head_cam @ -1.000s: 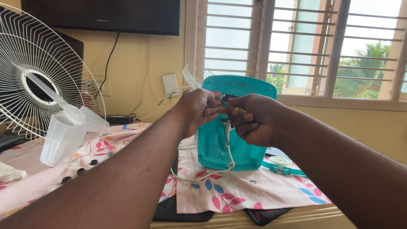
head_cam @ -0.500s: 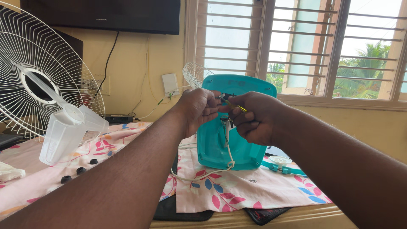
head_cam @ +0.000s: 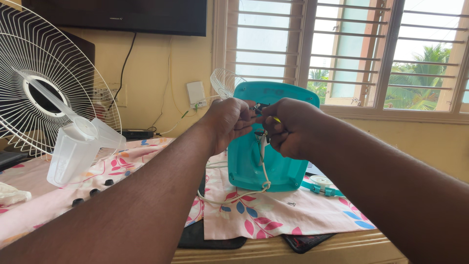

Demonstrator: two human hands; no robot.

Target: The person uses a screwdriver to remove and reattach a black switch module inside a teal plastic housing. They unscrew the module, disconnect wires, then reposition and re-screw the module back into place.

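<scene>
My left hand (head_cam: 229, 121) and my right hand (head_cam: 288, 126) meet in front of an upright teal plastic housing (head_cam: 264, 161) standing on a floral cloth. Both hands pinch thin wires (head_cam: 259, 108) at the housing's upper middle; a yellow bit shows by my right fingers. A white cord (head_cam: 264, 168) hangs from the hands down the housing and loops onto the cloth. What the fingertips hold beyond the wires is hidden.
A white wire fan guard (head_cam: 44, 73) with a translucent fan blade (head_cam: 78, 146) leans at the left. Black knobs (head_cam: 90, 192) lie on the floral cloth (head_cam: 273, 215). A teal part (head_cam: 320, 185) sits right of the housing. Barred window and dark screen lie behind.
</scene>
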